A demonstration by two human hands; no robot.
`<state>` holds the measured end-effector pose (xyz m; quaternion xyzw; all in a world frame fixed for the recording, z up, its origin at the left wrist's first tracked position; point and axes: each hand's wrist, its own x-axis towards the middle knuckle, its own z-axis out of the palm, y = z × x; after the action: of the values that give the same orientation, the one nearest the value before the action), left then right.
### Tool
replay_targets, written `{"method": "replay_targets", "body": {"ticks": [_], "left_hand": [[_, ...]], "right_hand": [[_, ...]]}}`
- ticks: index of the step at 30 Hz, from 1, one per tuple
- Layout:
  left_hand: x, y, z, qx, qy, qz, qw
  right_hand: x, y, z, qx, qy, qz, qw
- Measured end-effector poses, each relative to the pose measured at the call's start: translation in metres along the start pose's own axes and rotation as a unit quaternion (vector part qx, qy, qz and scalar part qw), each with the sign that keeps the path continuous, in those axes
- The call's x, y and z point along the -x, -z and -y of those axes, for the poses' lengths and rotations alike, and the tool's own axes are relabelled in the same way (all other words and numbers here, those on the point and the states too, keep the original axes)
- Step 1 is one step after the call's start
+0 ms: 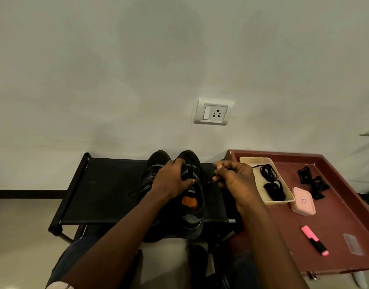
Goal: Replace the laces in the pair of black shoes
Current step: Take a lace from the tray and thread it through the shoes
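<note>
Two black shoes stand side by side, toes to the wall, on a black fabric rack (108, 190). The right shoe (195, 197) shows an orange patch inside. My left hand (172, 179) grips this shoe across its tongue and eyelets. The left shoe (152, 170) is partly hidden behind that hand, with a loose lace trailing at its left side. My right hand (233, 177) is just right of the shoe and pinches a thin black lace (210, 181) pulled out sideways from it. A beige tray (283, 200) on the right holds coiled black laces (271, 180).
A reddish-brown table (346, 226) at the right carries the tray, a pink case (303, 201), a pink highlighter (315, 240), black clips (312, 182) and a clear plastic piece (353, 244). A wall socket (212, 111) sits above the shoes. My knees are below the rack.
</note>
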<state>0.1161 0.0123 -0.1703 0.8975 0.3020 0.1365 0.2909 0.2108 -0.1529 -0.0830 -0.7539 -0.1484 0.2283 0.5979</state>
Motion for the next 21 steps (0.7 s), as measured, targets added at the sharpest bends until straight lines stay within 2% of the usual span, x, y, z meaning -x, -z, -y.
{"method": "replay_targets", "body": {"ticks": [3, 8, 13, 15, 17, 19, 21], "left_hand": [[-0.008, -0.002, -0.002, -0.011, -0.026, -0.011, 1.000], [-0.031, -0.006, -0.007, -0.043, -0.076, -0.005, 0.996], [-0.051, -0.011, -0.010, -0.074, -0.062, 0.023, 0.995], [-0.057, -0.010, -0.010, -0.002, -0.042, 0.024, 0.999], [-0.062, -0.005, -0.010, 0.143, -0.009, -0.001, 0.990], [-0.065, 0.005, -0.009, 0.283, 0.014, -0.056, 0.957], [-0.065, 0.017, -0.007, 0.355, 0.021, -0.111, 0.928]], "right_hand": [[-0.023, -0.006, -0.024, -0.035, -0.027, -0.027, 0.999], [-0.051, -0.012, -0.051, -0.074, 0.002, -0.069, 0.995], [-0.066, -0.018, -0.057, -0.074, 0.025, -0.133, 0.988], [-0.071, -0.020, -0.061, -0.083, 0.012, -0.141, 0.987], [-0.077, -0.021, -0.064, -0.099, -0.008, -0.140, 0.985], [-0.081, -0.022, -0.066, -0.117, -0.036, -0.121, 0.985], [-0.083, -0.023, -0.067, -0.138, -0.058, -0.082, 0.985]]}}
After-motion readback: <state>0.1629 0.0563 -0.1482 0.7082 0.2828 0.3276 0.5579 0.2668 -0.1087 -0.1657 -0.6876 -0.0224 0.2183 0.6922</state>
